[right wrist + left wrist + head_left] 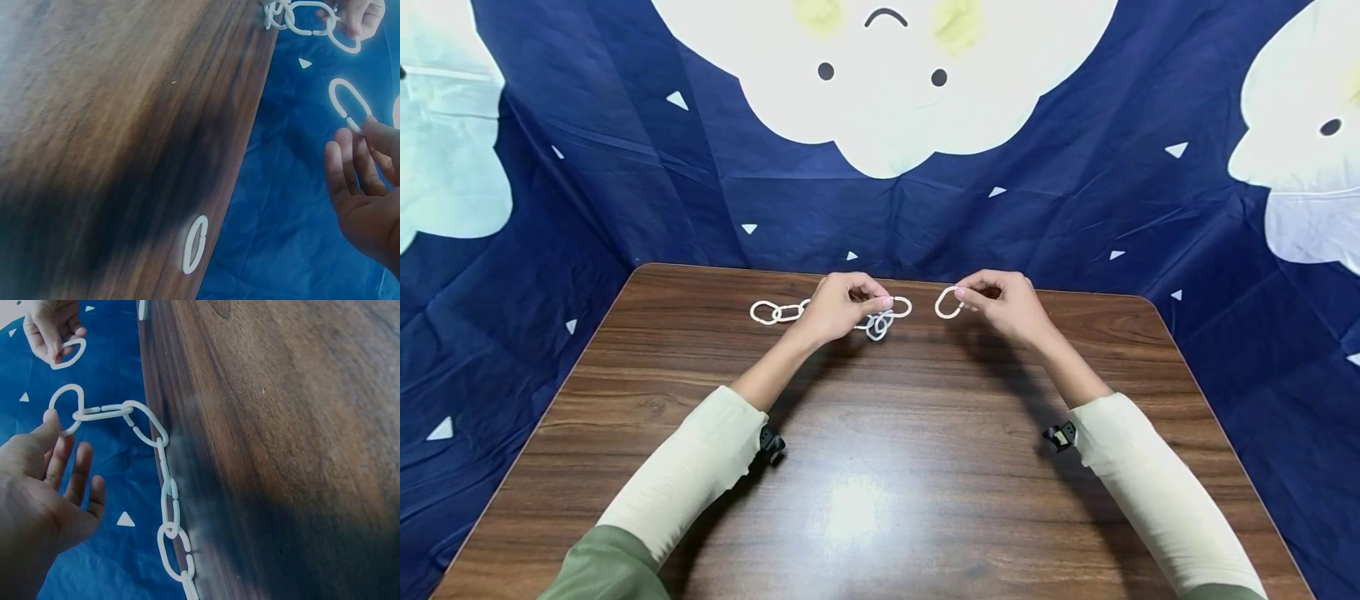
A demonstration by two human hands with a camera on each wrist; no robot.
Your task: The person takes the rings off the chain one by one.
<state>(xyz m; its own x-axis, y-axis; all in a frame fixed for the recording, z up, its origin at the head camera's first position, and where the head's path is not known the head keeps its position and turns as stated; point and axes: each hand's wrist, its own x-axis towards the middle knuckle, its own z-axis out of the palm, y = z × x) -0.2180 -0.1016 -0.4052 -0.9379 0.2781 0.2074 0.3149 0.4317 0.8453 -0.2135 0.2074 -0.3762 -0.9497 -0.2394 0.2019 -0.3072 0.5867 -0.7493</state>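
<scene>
My left hand [841, 305] pinches the end link [82, 400] of a white plastic chain between thumb and fingertips; its other fingers are spread. From that link the chain [163, 462] hangs in joined oval links down to the table's far edge. Part of it is hidden behind the left hand in the head view, with more links [764, 313] showing on the far side. A separate white link [938, 307] is pinched by my right hand [1006, 305]; a small gap shows in its side in the right wrist view. The two held links are apart, facing each other.
One loose white link [187, 265] lies on the brown wooden table [887, 408] near its far edge, below the right hand. A dark blue cloth [790, 208] with white clouds and triangles hangs directly behind the table and along both sides.
</scene>
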